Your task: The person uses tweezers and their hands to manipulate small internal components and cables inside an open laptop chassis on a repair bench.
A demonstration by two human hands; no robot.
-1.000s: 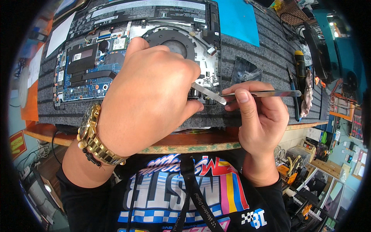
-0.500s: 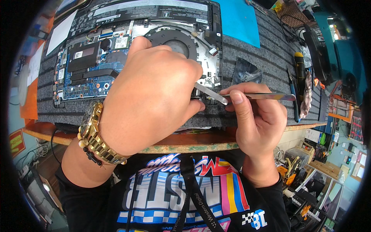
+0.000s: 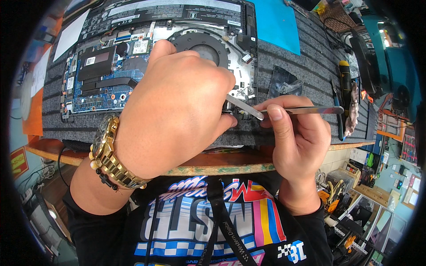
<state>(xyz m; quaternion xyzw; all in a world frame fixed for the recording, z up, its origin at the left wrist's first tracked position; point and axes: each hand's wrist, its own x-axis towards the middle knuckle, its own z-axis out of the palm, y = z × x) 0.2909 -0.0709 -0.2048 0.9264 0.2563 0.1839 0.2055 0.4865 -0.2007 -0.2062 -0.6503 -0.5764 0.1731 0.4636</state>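
An opened laptop (image 3: 66, 99) lies on the mat, its blue circuit board (image 3: 102, 101), round black fan (image 3: 202, 46) and black battery (image 3: 177, 15) exposed. My left hand (image 3: 175, 104), with a gold watch (image 3: 106, 139) on the wrist, covers the laptop's lower middle. Its fingers are closed, and a flat metal strip tool (image 3: 244, 106) sticks out from under it; the tool's other end is hidden. My right hand (image 3: 299, 137) pinches slim metal tweezers (image 3: 313, 110) beside the laptop's near right corner. The strip's rounded end reaches my right fingertips; whether they touch it I cannot tell.
A ribbed grey mat (image 3: 306, 73) covers the bench, whose wooden front edge (image 3: 217, 168) runs before me. Right of the laptop lie a small dark pouch (image 3: 285, 82), a blue sheet (image 3: 277, 26) and a yellow-and-black screwdriver (image 3: 345, 80). White paper (image 3: 71, 37) lies left.
The laptop and both hands appear shifted very slightly in the picture. Both hands keep the same hold, and the tweezers sit a little further right.
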